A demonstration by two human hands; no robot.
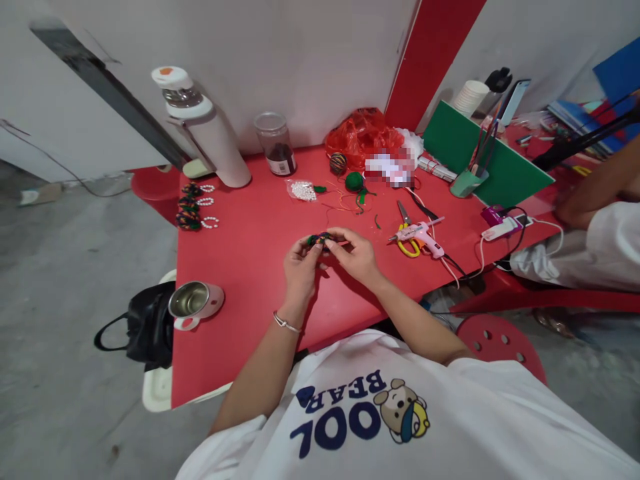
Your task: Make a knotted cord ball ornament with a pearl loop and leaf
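Observation:
Between the fingertips of both hands is a small dark piece of multicoloured yarn work (321, 240) with green at one end. My left hand (301, 265) pinches it from the left, and my right hand (356, 255) grips its right side; the fingers cover much of it. Beyond the hands lie a bag of white beads (303, 191), a green yarn ball (354, 181) and a multicoloured yarn ball (338, 163). At the table's left edge, similar yarn pieces (189, 217) rest in a column beside white bead loops (205, 201).
Right of my hands, a pink glue gun (421, 235) lies across yellow-handled scissors (409, 248), near a power strip (506, 228). A metal mug (203, 301) stands near the red table's (225, 360) left edge. A tall flask (210, 133) and a jar (275, 143) stand at the back. Another person's arm (595, 177) is at right.

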